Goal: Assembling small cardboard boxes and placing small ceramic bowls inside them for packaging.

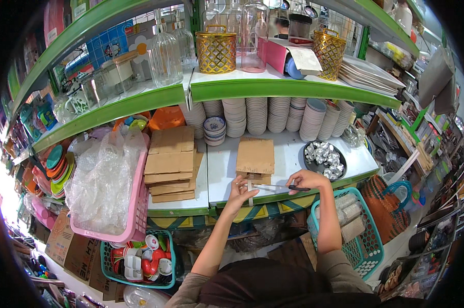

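Dark-handled tool [299, 188], site: middle of the frame, above the front edge of a white shelf [220, 177] that spans the centre.
Pink basket [139, 197]: left of the frame, heaped with bubble wrap [101, 177].
Teal basket [359, 256]: lower right, below the right forearm; pale wrapped bundles inside.
Cardboard stack [169, 154]: left of centre, on the shelf beside the pink basket; edges uneven.
Cardboard piece [255, 154]: centre, on the shelf, just above the left hand [236, 195] in the frame.
Dark bowl [308, 163]: right of centre, holding silvery, foil-like pieces [327, 155].
Left hand: thumb and fingers closed about an upright pale band [250, 194].
Right hand [310, 179]: fingers pinching the tool's dark handle.
Tool axis: roughly left-right across the frame; the thin shaft runs left from the right hand toward the pale band, nearly square to it. Left hand is nearer the tip, right hand at the handle.
Pale band: upright, narrow; possibly tape, judged by look only.
Unclear: tool's kind (scissors likely); whether its tip touches the band; right fingertips partly hidden; cardboard's lower end partly behind the left hand; lower frame blocked by dark cloth.
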`<state>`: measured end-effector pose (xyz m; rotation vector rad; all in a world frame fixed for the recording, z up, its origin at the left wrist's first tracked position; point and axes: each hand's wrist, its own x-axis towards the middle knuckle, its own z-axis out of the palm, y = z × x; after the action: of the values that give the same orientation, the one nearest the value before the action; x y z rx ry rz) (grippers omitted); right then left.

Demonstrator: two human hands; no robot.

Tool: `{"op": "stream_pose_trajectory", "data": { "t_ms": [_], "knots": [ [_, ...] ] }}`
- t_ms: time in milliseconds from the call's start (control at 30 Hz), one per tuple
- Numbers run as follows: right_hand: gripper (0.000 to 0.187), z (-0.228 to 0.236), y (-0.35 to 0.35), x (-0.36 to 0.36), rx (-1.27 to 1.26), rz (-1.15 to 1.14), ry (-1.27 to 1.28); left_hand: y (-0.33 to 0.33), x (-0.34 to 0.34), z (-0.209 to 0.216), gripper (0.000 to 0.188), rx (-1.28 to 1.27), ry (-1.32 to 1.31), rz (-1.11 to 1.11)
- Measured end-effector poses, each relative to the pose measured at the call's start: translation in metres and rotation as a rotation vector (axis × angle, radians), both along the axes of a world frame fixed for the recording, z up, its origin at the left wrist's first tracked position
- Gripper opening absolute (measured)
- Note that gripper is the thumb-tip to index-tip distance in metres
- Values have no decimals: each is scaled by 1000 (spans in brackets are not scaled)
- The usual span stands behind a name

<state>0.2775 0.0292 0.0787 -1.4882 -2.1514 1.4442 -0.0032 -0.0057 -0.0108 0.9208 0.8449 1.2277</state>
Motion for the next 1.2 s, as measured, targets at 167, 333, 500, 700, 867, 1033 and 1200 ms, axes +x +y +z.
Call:
{"op": "stream_pose_trajectory", "data": {
  "t_ms": [167, 333, 500, 700, 867, 1033, 1200],
  "knots": [
    [38, 19, -34, 17, -70, -164, -1, -6, -9, 16, 68, 86, 17, -56],
    [38, 21, -54, 38, -1, -424, -46, 10, -35, 7, 55, 200, 194, -10],
    [37, 9, -47, 22, 123, -512, -15, 40, -69, -18, 60, 399, 612, 396],
    [32, -48, -22, -11, 316, -679, -79, 45, -70, -3, 59, 478, 1208, 491],
    [27, -65, -11, -42, 835, -541, -603, 55, -70, -14, 60, 463, 1384, 517],
    [23, -70, 0, -49, 815, -569, -644, 58, -65, -16, 53, 480, 1419, 550],
    [36, -77, 5, -50, 715, -585, -625, 58, -65, -14, 42, 504, 1347, 557]
  ]
}}
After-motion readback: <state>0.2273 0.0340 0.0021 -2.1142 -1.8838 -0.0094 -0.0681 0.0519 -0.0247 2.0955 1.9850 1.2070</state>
